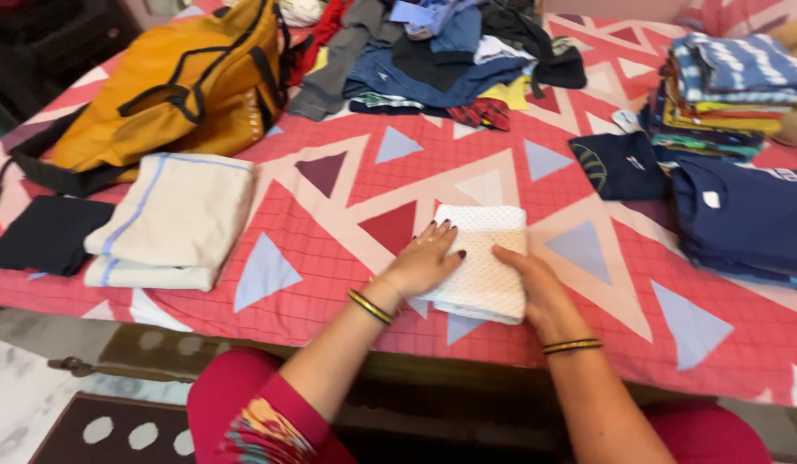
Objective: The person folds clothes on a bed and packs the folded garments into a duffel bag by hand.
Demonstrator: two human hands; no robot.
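Observation:
A folded white textured cloth (484,258) lies near the front edge of a bed covered by a red sheet with triangle patterns (330,249). My left hand (422,262) rests flat on the cloth's left side, fingers spread. My right hand (536,288) presses on its right side, the thumb across the top and the fingers curled around the edge. Both wrists wear gold and black bangles.
A folded cream cloth with blue stripes (171,219) and a dark folded piece (46,234) lie at the left, behind them a yellow bag (184,86). A heap of loose clothes (433,51) sits at the back. Folded stacks (733,86) and navy garments (742,219) are at right.

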